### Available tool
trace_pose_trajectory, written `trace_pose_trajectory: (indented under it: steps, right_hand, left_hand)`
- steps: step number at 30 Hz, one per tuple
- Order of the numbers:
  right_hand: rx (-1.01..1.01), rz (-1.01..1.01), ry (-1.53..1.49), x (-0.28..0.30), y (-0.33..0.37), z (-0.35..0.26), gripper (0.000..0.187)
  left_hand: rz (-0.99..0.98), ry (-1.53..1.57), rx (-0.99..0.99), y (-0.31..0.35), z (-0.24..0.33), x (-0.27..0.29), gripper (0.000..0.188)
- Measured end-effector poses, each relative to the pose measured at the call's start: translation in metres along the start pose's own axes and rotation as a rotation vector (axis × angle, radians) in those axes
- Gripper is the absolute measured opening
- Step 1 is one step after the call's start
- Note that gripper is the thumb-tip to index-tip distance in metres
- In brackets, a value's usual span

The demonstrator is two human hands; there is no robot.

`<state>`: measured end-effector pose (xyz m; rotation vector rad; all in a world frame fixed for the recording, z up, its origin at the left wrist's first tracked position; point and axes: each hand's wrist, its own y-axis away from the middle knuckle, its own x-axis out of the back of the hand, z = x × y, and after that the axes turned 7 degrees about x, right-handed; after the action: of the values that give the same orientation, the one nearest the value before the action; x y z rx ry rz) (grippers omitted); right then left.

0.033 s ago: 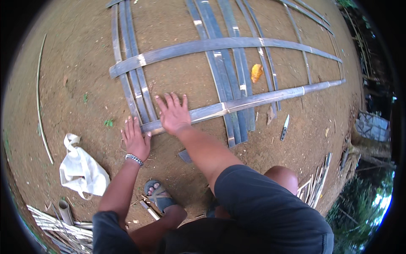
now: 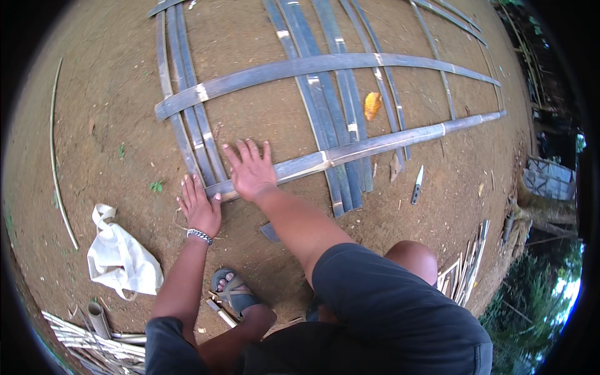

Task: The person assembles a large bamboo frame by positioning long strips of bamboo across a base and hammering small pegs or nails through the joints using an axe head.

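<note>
A lattice of dark split bamboo slats lies on the ground. My right hand (image 2: 253, 175) rests spread on the near cross slat (image 2: 375, 145), close to its left end. Beside it, at that same end, my left hand (image 2: 201, 205) lies with fingers stretched out, its fingertips by the lower ends of the lengthwise slats (image 2: 187, 119). Neither hand is wrapped round anything. Farther off, another cross slat (image 2: 281, 69) runs over the lengthwise ones, and several more slats (image 2: 319, 106) pass under both cross slats in the middle.
Right of the slats lies a knife (image 2: 417, 185) on the dirt, and a yellow leaf (image 2: 372, 106) sits between slats. A white bag (image 2: 125, 259) is at left, near a long thin stick (image 2: 55, 156). Bamboo strips (image 2: 94, 344) are heaped at lower left, others (image 2: 465, 265) at right.
The whole view has shifted slightly, with the slats appearing a little farther left. Both hands keep their places on the bamboo.
</note>
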<state>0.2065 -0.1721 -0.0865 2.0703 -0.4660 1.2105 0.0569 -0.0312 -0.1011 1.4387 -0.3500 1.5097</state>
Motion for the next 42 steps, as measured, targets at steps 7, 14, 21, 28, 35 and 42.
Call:
trace_pose_trajectory:
  steps: [7,14,21,28,35,42]
  right_hand:
    - [0.009,-0.020,-0.045,0.006,0.007,0.005,0.068]
    - [0.024,-0.025,-0.107,0.019,0.011,0.006,0.074]
    - [0.030,-0.011,-0.141,0.014,0.010,0.003,0.073]
    - [0.022,0.008,-0.145,0.011,0.016,0.009,0.073]
    - [0.030,-0.026,-0.071,0.012,0.006,0.004,0.074]
    - [-0.053,0.034,-0.003,-0.004,-0.005,-0.008,0.066]
  left_hand:
    - [-0.048,-0.159,0.209,-0.004,0.031,-0.023,0.096]
    - [-0.132,-0.170,0.312,-0.010,0.044,-0.013,0.105]
    - [-0.192,-0.194,0.340,-0.017,0.035,-0.013,0.105]
    - [-0.194,-0.220,0.332,-0.019,0.032,-0.025,0.107]
    - [-0.195,-0.177,0.361,-0.022,0.026,-0.032,0.107]
    - [-0.322,-0.149,0.368,-0.017,0.048,0.013,0.105]
